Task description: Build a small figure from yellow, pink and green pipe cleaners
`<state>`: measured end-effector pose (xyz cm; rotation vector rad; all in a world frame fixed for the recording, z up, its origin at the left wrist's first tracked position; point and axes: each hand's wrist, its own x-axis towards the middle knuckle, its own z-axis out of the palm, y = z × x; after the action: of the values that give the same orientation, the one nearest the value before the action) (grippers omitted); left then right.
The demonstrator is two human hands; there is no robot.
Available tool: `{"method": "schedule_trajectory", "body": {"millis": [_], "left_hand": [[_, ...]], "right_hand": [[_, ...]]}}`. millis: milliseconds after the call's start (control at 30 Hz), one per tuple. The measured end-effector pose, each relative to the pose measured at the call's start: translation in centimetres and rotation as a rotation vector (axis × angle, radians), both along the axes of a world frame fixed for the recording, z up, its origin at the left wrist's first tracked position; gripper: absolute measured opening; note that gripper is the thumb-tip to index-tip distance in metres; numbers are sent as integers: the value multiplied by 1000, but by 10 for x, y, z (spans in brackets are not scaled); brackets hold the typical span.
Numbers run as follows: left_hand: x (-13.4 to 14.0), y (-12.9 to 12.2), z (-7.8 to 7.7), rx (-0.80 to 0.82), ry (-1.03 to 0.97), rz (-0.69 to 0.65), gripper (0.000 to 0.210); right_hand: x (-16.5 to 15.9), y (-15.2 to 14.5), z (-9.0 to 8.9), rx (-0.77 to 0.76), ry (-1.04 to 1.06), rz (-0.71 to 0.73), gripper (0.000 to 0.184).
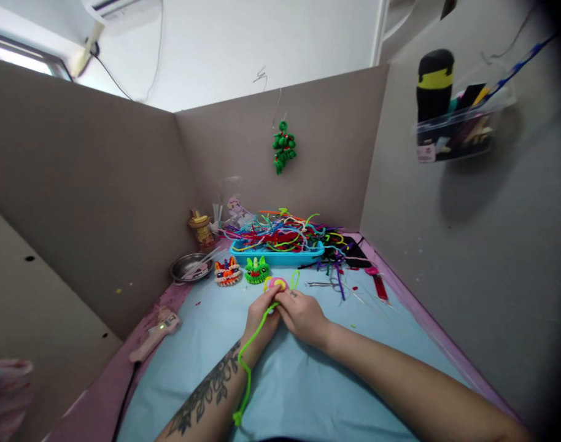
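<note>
My left hand (261,314) and my right hand (304,314) meet over the middle of the table, fingers pinched together on a small pink and yellow fuzzy piece (278,283). Most of that piece is hidden by the fingers. A bright green cord (249,371) runs out from between my hands and hangs across my left wrist, ending in a knot-like tuft. One green loop (296,280) sticks up just beyond my right fingers. Beyond my hands sit a green animal-head figure (257,271) and an orange and white one (228,272).
A blue tray (280,259) heaped with coloured fuzzy stems stands at the back. Scissors (323,284) lie right of my hands. At left are a metal bowl (191,269) and a lit glue gun (156,336). Grey partitions (271,153) enclose the table; a clear bin (455,132) hangs right.
</note>
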<state>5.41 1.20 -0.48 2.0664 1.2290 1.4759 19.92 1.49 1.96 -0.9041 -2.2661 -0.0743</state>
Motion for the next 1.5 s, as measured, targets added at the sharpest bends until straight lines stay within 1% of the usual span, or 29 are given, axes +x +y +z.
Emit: {"method": "schedule_trajectory", "body": {"millis": [100,200,300,433,533,633,733,800,833,900,933,967,1000,1067,1200,1267,1367,1500], "left_hand": [[0,-1,2,-29,-43,-4,50],[0,-2,7,-56,-110,64,48],[-1,-2,11,-85,-147,109,48],[-1,-2,12,-119,-186,123,47],[1,-3,13,-131,-246,120,41],[2,-4,17,-149,-288,100,40],[0,-3,18,-162,-253,129,43],[-2,-1,18,-154,-221,160,45],[-3,0,17,-144,-216,168,46],[-5,1,15,-129,-223,164,47],[-5,2,15,-127,-229,158,47],[-6,2,14,-125,-234,151,46],[-6,2,14,-124,-234,141,46],[-5,1,13,-116,-225,113,46],[-3,1,11,-113,-239,62,47],[-3,2,10,-119,-250,63,47],[-3,2,10,-134,-260,66,49],[-2,0,12,-166,-285,-2,52]], "right_hand": [[3,0,-2,15,-15,44,19],[3,-3,-4,34,16,107,22],[1,-9,-3,33,88,190,22],[-3,-16,-1,27,175,286,25],[-4,-19,4,81,141,360,28],[-5,-26,10,181,108,474,30],[-3,-32,14,268,43,581,31],[-1,-32,13,261,51,603,35],[-1,-30,10,239,88,586,36],[1,-22,4,175,219,483,36],[2,-16,1,130,307,398,33],[3,-9,-2,62,381,277,29],[4,-3,-3,-3,427,182,26],[6,8,-3,-97,455,83,20],[7,13,2,-159,415,101,11],[6,12,4,-173,408,107,9],[4,14,2,-205,443,91,10],[5,20,0,-262,490,66,11]]}}
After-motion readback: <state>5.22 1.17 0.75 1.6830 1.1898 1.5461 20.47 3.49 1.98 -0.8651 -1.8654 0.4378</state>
